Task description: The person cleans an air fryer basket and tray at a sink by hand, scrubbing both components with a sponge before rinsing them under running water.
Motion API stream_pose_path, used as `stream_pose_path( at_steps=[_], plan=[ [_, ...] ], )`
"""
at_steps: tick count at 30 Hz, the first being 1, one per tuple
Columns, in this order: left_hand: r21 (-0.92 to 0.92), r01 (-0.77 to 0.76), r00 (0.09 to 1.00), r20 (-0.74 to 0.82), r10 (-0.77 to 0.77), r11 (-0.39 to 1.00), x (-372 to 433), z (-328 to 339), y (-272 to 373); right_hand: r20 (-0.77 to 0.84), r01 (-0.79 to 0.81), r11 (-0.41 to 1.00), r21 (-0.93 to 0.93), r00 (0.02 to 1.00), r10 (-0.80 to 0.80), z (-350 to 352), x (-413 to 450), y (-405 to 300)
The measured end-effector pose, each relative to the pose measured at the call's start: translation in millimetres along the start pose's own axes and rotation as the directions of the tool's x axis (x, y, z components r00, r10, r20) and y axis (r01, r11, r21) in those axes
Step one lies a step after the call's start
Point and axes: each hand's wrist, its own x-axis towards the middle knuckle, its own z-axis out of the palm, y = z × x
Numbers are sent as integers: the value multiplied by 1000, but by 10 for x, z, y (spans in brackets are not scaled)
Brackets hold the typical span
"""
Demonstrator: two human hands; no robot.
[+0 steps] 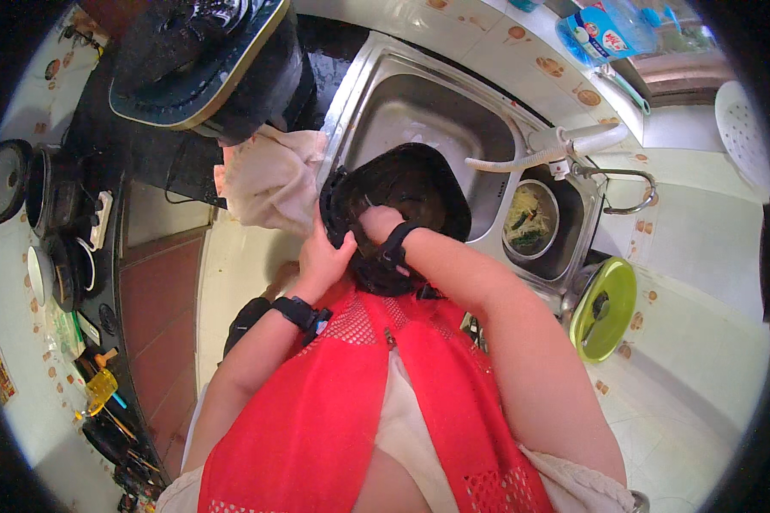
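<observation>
A black air-fryer-like basket (423,173) is tilted over the near edge of the large sink bowl (398,106). My left hand (327,253) grips its left rim, thumb on the near side. Inside the basket lies my right hand (382,224), its fingers curled low against the wall; something small and shiny shows at the fingertips, too unclear to name. A beige cloth (276,176) hangs over the counter edge left of the basket. Further up and left stands a large dark appliance (250,77) with a gold-coloured trim, its top surface wet-looking.
A metal bowl of pale shredded food (527,218) sits in the small sink bowl, beside the faucet (622,192) and a white corrugated hose (520,164). A green basin (606,311) leans at the right. A blue-labelled detergent bottle (606,35) stands on the sill. Pans and utensils line the left counter.
</observation>
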Motion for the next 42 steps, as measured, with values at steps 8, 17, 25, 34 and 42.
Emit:
stream_pose_path(
  at_steps=[8, 17, 25, 34, 42],
  plan=[
    [-96, -1, 997, -75, -6, 995, 49, 53, 56, -294, 153, 962, 227, 952, -82, -429, -341, 737],
    [-177, 56, 998, -28, -62, 983, 44, 22, 126, -286, 189, 268, 945, 873, 395, -564, -927, 916],
    [-128, 47, 999, 29, -44, 991, 86, 13, 100, -387, 268, -758, 595, 922, 22, -632, -1063, 767],
    [-67, 118, 993, 22, -117, 991, 71, 26, 56, -238, 418, -431, 800, 880, 412, -1781, -1174, 1349],
    [-139, 8, 1000, -4, -9, 990, 52, 19, 85, -433, 714, -166, 680, 574, 695, -3617, -1877, 2540]
  ],
)
